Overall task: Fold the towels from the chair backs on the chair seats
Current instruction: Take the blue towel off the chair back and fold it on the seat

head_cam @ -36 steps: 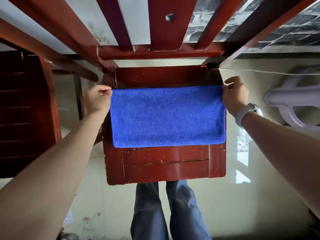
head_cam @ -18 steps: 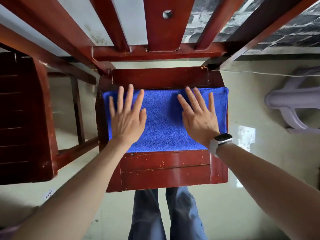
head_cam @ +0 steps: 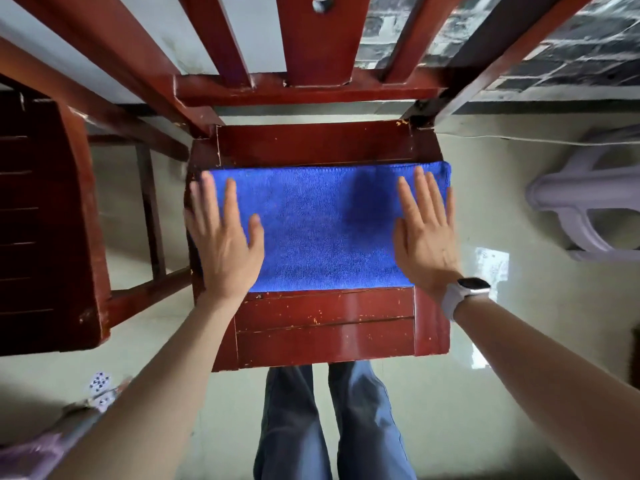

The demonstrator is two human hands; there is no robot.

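1. Since half a second ago, both hands have been slid apart from the middle of the folded blue terry towel (head_cam: 318,226) toward its two short ends.
2. The fingers of the left hand (head_cam: 225,237) are held straight and slightly spread, laid flat on the towel's left end, with the outer fingertips reaching past it at the seat's left edge.
3. The fingers of the right hand (head_cam: 424,237) are held straight and close together, pressed flat on the towel's right end.
4. A white-strapped smartwatch (head_cam: 465,294) is worn on the right wrist.
5. The towel is spread as a flat rectangle across the back half of the worn red wooden chair seat (head_cam: 325,327), from left edge to right edge; the seat's front boards are left uncovered.
6. The red slatted chair back (head_cam: 311,50) is seen above.
7. A pale plastic stool (head_cam: 585,202) is seen on the glossy floor, right of the seat.
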